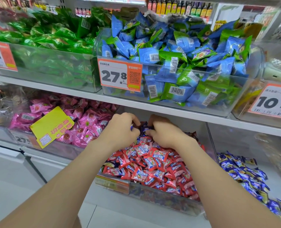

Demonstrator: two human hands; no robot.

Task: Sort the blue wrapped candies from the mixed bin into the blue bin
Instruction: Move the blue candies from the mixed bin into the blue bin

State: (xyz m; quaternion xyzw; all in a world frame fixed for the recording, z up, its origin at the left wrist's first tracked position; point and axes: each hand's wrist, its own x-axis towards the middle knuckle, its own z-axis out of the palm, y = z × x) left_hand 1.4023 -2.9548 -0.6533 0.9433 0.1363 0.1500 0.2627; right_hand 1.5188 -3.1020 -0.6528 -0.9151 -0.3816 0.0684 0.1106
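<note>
We see store shelves [153, 108] of clear candy bins. Beneath our fingers lies the mixed bin [161, 197], heaped with red candies [153, 162] toward our wrists. Right of the fingers, the blue bin [245, 142] holds a dark blue pile [245, 173]. Our left hand [121, 130] and right hand [164, 134] meet at the mixed bin's back, fingers curled narrow, both pinching blue wrapped candies [145, 128], which sit between the two sets of fingertips.

pink candies [80, 122] lower left | green packets [54, 35] above | bottles [177, 7], perhaps, top
</note>
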